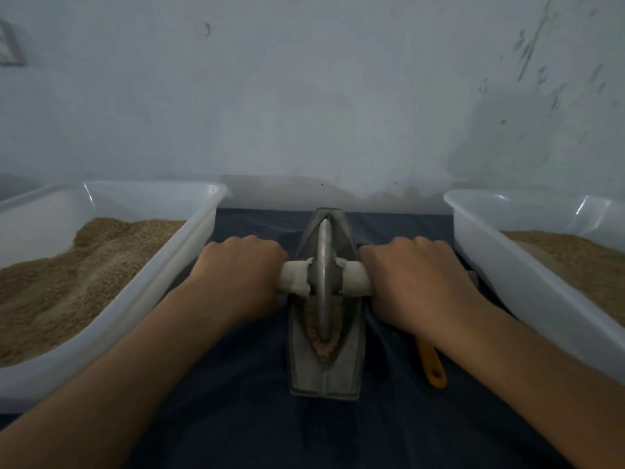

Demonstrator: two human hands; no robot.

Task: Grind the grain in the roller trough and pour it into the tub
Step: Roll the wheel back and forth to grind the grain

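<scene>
1. The grinding step is in hand: the metal trough (324,350) lies lengthwise on the dark surface (236,401), and the wheel (324,265) stands upright in its groove, about midway along
2. The left hand (236,272) is clenched around the pale handle (294,276) on the left of the trough; the right hand (412,282) grasps the matching end on the right
3. Grain (316,328) sits in the groove of the trough, on the near side of the wheel
4. One white tub (189,265) of brown meal stands left of the trough, another tub (490,258) right of it; which receives the pour I cannot tell
5. A yellow tool (431,363) lies right of the trough, partly under the right wrist
6. Next, I judge, the wheel must roll toward the near end over the grain, with even downward pressure from both hands
</scene>
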